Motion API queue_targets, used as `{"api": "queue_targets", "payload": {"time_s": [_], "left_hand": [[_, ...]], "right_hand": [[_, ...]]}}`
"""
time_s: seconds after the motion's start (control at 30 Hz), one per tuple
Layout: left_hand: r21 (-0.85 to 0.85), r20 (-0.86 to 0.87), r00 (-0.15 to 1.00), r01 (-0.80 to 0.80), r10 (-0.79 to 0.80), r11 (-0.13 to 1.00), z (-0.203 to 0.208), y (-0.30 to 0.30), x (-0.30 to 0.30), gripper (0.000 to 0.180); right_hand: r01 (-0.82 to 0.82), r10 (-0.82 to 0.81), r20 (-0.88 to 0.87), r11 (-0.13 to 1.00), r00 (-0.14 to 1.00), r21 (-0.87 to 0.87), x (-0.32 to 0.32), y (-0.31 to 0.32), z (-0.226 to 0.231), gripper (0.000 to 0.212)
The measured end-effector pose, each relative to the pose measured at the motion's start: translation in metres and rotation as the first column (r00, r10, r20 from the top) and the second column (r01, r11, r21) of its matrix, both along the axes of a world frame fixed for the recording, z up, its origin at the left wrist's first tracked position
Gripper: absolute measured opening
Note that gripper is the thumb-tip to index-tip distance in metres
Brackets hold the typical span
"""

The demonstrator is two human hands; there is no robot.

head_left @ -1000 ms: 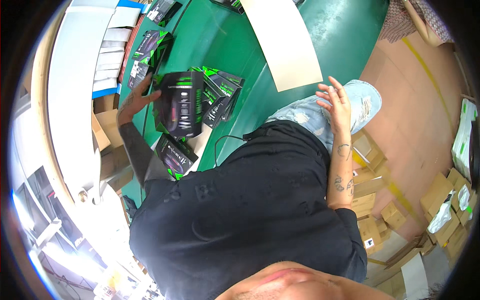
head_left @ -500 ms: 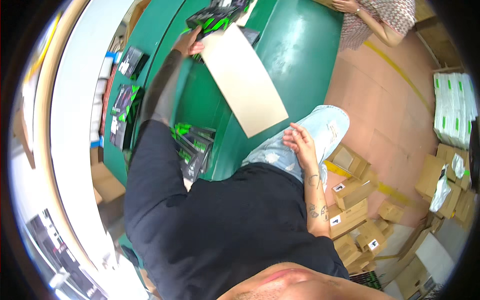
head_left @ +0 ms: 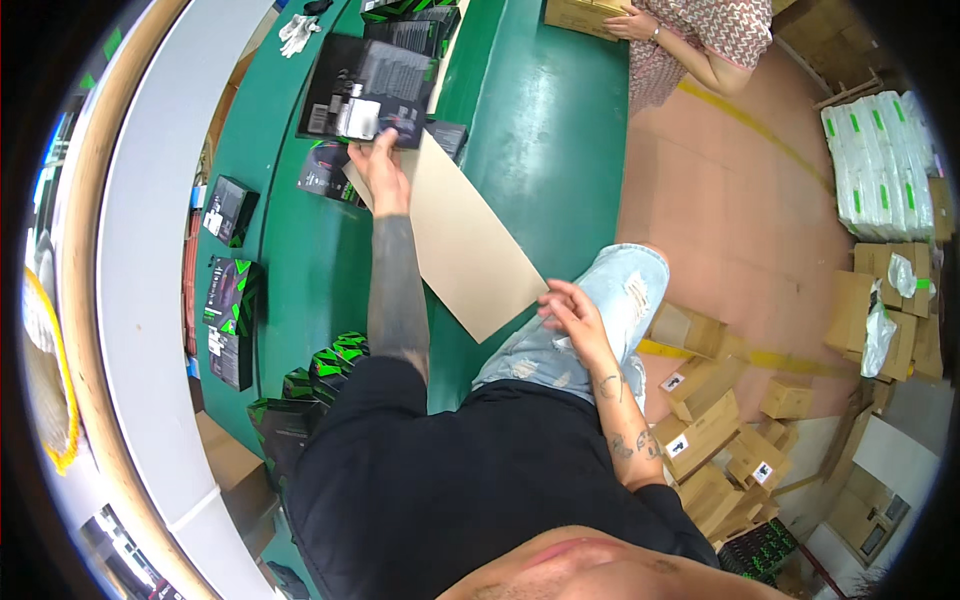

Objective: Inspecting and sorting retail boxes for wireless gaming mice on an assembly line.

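My left hand (head_left: 382, 172) reaches over the green table and grips the near edge of a flat black box (head_left: 365, 85) with white labels on its face. The box is held up and tilted, its far side close to other black-and-green boxes (head_left: 408, 25). Under and beside this hand lies a long beige cardboard sheet (head_left: 465, 240), slanting toward my lap. My right hand (head_left: 572, 312) rests near the sheet's closest corner, above my leg, fingers loosely curled and apart with nothing in them. Another black box (head_left: 325, 172) lies beneath the held one.
Black-and-green boxes (head_left: 230, 295) line the table's left side; more (head_left: 330, 370) sit by my left arm. White gloves (head_left: 298, 35) lie at the far left. Across the table a person (head_left: 690, 50) touches a brown carton (head_left: 585, 15). Cartons (head_left: 705, 420) crowd the floor at right.
My left hand has come nearer and now holds a black box up from the group at the far end. The right hand stays by the sheet's corner.
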State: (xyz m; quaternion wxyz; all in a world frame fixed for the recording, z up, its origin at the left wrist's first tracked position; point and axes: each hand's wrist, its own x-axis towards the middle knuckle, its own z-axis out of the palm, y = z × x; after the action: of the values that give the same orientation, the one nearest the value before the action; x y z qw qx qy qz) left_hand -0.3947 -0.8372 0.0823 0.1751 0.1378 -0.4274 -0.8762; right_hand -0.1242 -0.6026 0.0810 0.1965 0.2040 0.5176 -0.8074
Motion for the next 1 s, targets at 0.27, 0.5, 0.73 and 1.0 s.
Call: {"api": "queue_targets", "payload": {"time_s": [0.27, 0.5, 0.73, 1.0], "left_hand": [[-0.726, -0.130, 0.726, 0.394, -0.676, 0.563, 0.027, 0.043, 0.125, 0.046], [-0.947, -0.113, 0.571, 0.187, -0.813, 0.263, 0.077, 0.067, 0.135, 0.032], [-0.847, -0.156, 0.584, 0.335, -0.796, 0.412, 0.073, 0.101, 0.143, 0.041], [-0.166, -0.850, -0.019, 0.958, -0.526, 0.233, 0.041, 0.081, 0.089, 0.058]], "right_hand": [[0.141, -0.249, -0.114, 0.807, 0.962, -0.573, -0.052, 0.052, 0.061, 0.071], [0.311, -0.289, -0.425, 0.950, 0.858, -0.017, 0.004, 0.043, 0.080, 0.083], [0.433, -0.184, -0.677, 0.875, 0.712, 0.217, 0.018, 0.023, 0.058, 0.075], [0.411, -0.075, -0.793, 0.882, 0.605, 0.230, 0.015, 0.018, 0.074, 0.078]]}}
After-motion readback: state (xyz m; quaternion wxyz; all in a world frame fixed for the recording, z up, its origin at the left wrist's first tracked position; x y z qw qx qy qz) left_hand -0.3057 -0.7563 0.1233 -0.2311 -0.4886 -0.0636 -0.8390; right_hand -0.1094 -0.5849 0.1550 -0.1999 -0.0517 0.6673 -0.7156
